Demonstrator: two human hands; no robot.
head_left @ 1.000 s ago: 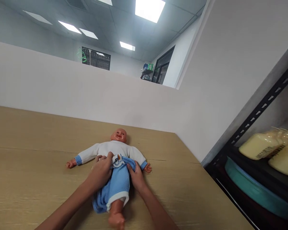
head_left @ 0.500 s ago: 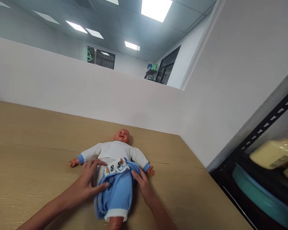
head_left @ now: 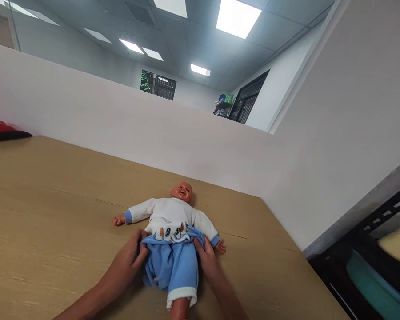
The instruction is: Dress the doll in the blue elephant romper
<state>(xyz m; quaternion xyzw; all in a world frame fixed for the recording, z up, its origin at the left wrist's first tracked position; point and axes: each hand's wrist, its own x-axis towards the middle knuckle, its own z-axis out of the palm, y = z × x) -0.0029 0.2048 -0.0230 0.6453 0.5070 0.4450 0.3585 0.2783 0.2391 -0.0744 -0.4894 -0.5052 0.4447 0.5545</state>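
A baby doll (head_left: 182, 192) lies on its back on the wooden table (head_left: 53, 200), head away from me, in a white long-sleeved top with blue cuffs. Light blue trousers (head_left: 173, 262) with a printed face on the waistband cover its legs. My left hand (head_left: 131, 260) grips the waistband at the doll's left-side hip as I see it, fingers closed on the cloth. On the other side my right hand (head_left: 206, 258) pinches the same waistband. One bare foot sticks out at the bottom edge.
A white partition wall (head_left: 120, 129) runs behind the table and turns along its right end. A black metal shelf (head_left: 370, 266) stands at the right with a teal round thing and a pale yellow pack. Something red and black (head_left: 0, 131) lies at the far left.
My left hand went from lying flat on the doll's belly to gripping the waistband at the side. The camera view shifted left, so the shelf slid toward the right edge.
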